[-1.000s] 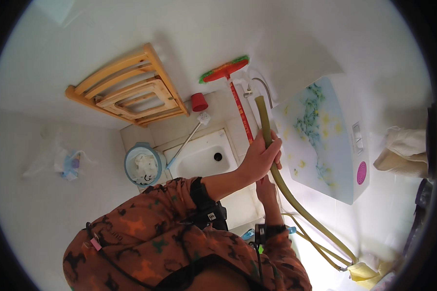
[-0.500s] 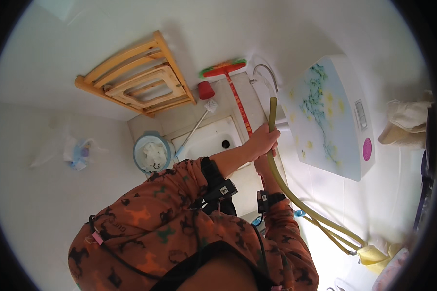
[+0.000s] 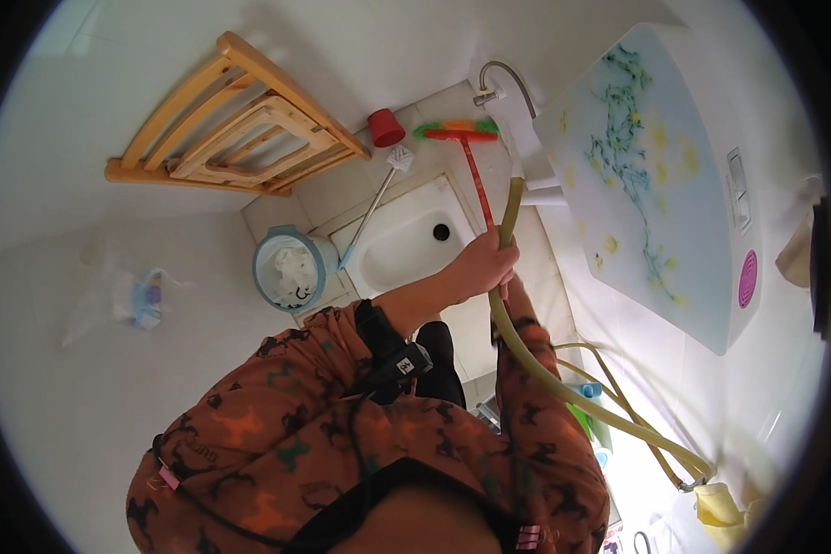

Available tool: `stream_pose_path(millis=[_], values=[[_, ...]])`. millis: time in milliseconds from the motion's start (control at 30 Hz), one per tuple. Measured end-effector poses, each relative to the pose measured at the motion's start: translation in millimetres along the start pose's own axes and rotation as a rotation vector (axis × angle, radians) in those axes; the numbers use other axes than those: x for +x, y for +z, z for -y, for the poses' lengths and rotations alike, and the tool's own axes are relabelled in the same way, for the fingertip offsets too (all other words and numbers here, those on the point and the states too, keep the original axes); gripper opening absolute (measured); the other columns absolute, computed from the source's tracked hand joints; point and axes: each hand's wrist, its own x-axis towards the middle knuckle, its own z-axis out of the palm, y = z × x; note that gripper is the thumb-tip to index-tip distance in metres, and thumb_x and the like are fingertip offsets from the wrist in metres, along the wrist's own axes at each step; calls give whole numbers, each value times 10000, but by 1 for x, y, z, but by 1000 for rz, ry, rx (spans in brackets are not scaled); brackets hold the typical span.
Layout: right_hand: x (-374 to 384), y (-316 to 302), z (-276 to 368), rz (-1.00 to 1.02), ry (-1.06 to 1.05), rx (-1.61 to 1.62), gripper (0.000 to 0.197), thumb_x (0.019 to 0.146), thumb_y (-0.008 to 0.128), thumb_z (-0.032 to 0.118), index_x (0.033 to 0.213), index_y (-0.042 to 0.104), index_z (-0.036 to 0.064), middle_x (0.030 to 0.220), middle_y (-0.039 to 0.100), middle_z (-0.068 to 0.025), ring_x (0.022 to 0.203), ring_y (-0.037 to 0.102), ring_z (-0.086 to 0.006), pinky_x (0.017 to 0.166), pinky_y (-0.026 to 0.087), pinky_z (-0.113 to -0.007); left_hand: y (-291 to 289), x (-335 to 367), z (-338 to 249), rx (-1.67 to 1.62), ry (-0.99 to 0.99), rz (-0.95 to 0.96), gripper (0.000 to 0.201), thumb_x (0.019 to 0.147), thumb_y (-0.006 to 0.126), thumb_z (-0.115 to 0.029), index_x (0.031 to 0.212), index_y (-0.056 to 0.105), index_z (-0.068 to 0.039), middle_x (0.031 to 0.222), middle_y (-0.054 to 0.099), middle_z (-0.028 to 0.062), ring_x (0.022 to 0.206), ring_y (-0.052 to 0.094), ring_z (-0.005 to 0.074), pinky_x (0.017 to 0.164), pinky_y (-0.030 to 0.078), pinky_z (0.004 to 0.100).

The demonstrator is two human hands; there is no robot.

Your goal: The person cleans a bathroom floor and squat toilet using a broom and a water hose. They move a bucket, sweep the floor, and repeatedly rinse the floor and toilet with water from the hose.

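Observation:
My left hand (image 3: 478,266) is closed round the red handle of a broom (image 3: 478,185). The broom's red head, with green and orange bristles, rests on the tiled floor by the far wall. Just below the left hand is my right hand (image 3: 515,291), close to the handle; its fingers are hidden behind the left hand and a hose. This yellow-green hose (image 3: 563,395) runs down from a pipe by the wall and passes in front of both hands, and whether either one touches it I cannot tell.
A white squat toilet (image 3: 397,268) is set in the floor ahead. Left of it stand a blue bucket (image 3: 272,294) with a white bag, a toilet brush (image 3: 367,220) and a red cup (image 3: 385,129). A wooden chair frame (image 3: 240,129) leans on the wall. A white water heater (image 3: 656,185) juts out at right.
The broom head has shifted right along the far wall, toward the tap. My left hand stays on the handle, and my view has moved slightly.

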Motion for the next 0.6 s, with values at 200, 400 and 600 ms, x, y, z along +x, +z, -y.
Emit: stream_pose_path(millis=[200,400,600], values=[[-113,59,-84,123,54,194,291,835,360,313,869,466,45,664,479,-151,613,507,-285,548,422,-354,14,-19,11,-4,-66,1,81,784,395,-113,780,363,-38,538,391,21,411,384,111,423,441,280],[-75,7,-42,83,-25,-435,345,884,255,304,929,489,55,756,560,-205,728,577,-344,599,470,-439,22,-2,31,-13,-130,-41,109,794,423,-145,806,377,-47,530,405,19,405,417,121,415,409,268],[-29,23,-18,133,350,153,556,848,271,425,765,555,-45,587,570,-189,532,583,-314,551,489,-381,13,8,35,-64,-204,-82,123,798,436,-180,824,384,-72,536,422,0,432,459,122,429,386,256]])
